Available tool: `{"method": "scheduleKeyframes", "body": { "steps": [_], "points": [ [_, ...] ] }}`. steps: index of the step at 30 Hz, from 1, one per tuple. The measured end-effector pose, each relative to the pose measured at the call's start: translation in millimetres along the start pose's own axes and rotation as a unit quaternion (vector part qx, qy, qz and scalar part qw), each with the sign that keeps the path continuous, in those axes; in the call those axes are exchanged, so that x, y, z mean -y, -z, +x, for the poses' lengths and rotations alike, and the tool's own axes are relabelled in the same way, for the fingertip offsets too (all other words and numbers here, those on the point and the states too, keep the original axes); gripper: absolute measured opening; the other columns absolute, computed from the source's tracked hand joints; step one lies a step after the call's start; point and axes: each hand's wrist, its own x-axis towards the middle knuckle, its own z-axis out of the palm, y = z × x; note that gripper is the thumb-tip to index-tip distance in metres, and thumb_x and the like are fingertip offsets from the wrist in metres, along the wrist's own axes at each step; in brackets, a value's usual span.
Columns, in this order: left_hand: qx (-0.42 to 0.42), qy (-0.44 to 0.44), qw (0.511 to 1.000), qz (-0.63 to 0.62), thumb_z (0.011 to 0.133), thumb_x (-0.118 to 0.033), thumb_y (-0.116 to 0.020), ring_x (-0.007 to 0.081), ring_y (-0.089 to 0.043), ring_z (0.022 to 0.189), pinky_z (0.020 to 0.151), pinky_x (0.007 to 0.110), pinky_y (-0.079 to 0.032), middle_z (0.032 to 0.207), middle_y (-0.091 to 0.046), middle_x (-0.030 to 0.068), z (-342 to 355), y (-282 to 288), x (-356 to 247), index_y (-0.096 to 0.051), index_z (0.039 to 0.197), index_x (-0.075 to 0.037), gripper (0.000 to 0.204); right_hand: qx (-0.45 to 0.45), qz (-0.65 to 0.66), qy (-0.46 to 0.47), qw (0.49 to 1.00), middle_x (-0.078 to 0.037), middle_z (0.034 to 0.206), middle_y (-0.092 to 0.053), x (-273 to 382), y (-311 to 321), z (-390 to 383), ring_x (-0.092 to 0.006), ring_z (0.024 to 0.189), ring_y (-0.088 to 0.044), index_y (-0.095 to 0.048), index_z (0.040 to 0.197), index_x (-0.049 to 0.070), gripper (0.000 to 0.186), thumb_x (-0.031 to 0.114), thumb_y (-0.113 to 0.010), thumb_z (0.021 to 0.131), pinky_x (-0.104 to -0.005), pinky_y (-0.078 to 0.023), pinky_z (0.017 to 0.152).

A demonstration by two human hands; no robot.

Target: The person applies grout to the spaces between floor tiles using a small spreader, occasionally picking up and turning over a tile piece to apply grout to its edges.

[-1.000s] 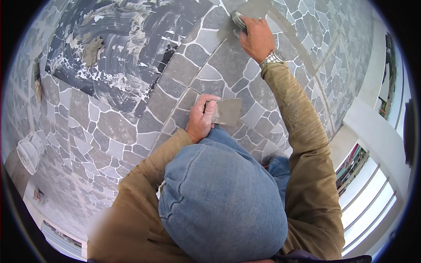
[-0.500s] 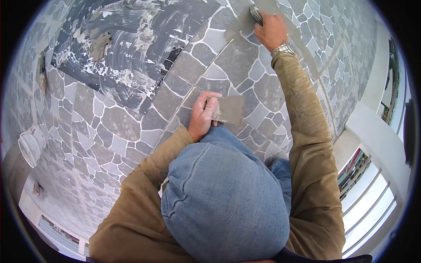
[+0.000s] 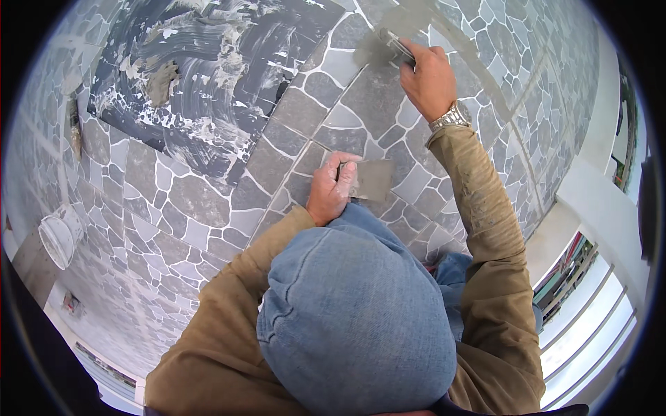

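Observation:
My right hand (image 3: 429,84), closed round a metal trowel (image 3: 395,43), holds it against the paving over a wet grey smear (image 3: 374,52) at the upper middle. Below it, near my raised denim-covered knee (image 3: 354,298), my left hand (image 3: 329,194) grips a flat square spatula (image 3: 374,179) coated in grey material; its handle is mostly hidden by my fingers. The floor (image 3: 270,166) has irregular grey stone shapes with white joints. A large dark board (image 3: 201,76), streaked with white and grey paste and bearing a lump of mortar (image 3: 163,82), lies left of my right hand.
A white bucket (image 3: 61,239) stands at the far left, with a long stained tool (image 3: 75,132) lying above it. At the right are a white ledge (image 3: 583,201) and a railing (image 3: 590,312). A grey strip (image 3: 517,139) runs along the paving at the upper right.
My right hand moved right, then back toward me, with the trowel now angled differently. My left hand stays on the spatula, slightly shifted in view along with the surroundings.

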Motion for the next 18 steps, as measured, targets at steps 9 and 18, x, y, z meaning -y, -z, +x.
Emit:
{"method": "scheduleKeyframes", "body": {
  "steps": [9,18],
  "points": [
    [-0.018,0.015,0.999,-0.045,0.103,-0.024,-0.059,0.0050,-0.053,0.056,0.046,0.022,-0.042,0.078,-0.063,0.0015,-3,2,11,-0.059,0.117,-0.005,0.024,-0.015,0.035,0.119,0.992,-0.017,0.097,-0.071,-40,-32,53,-0.0380,0.091,-0.062,-0.069,0.110,0.005,0.036,0.004,-0.058,0.075,-0.0461,-0.051,0.085],
    [-0.039,0.021,0.997,0.066,0.098,-0.018,-0.068,0.0076,-0.057,0.058,0.043,0.022,-0.043,0.085,-0.066,0.0040,2,-23,12,-0.057,0.120,-0.004,0.029,0.041,0.275,-0.062,0.959,-0.007,0.093,-0.073,-53,55,-115,-0.0257,0.088,-0.065,-0.069,0.117,0.006,0.041,0.002,-0.067,0.077,-0.0377,-0.055,0.079]
  ]
}}
